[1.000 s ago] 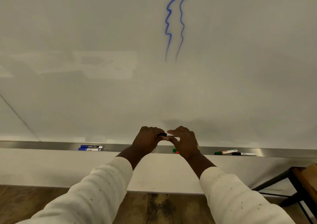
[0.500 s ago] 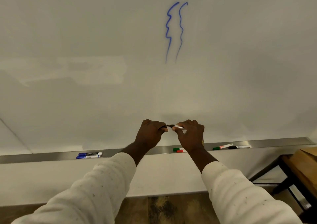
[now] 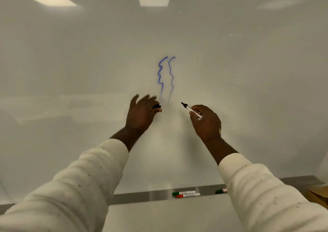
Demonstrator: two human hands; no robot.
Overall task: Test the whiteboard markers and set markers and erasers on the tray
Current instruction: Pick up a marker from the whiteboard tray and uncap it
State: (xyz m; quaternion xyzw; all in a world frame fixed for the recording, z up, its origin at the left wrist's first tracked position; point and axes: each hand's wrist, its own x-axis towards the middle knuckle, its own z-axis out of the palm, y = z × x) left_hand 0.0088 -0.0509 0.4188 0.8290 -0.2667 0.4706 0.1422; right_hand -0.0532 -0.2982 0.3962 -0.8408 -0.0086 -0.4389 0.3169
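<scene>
Tray (image 3: 142,196) is carrying a green marker (image 3: 183,193) and a red marker (image 3: 188,195). A third marker (image 3: 221,191) is half hiding behind the right sleeve (image 3: 257,187). No erasers showing. Right hand (image 3: 205,121) is gripping the uncapped black marker (image 3: 191,110), tip pointing at the whiteboard (image 3: 248,71). Left hand (image 3: 142,112) is pinching its cap (image 3: 157,106), other fingers splayed. Blue squiggles (image 3: 166,77) done, black test looks pending.

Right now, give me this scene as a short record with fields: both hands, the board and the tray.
left hand: raised before the whiteboard, pinching a black cap
right hand: holding an uncapped black marker, tip pointing up-left; contact with the board cannot be told
whiteboard: two wavy blue lines, no black mark visible
tray: green-capped marker and red-capped marker side by side; second green-capped marker partly hidden by the right sleeve
</scene>
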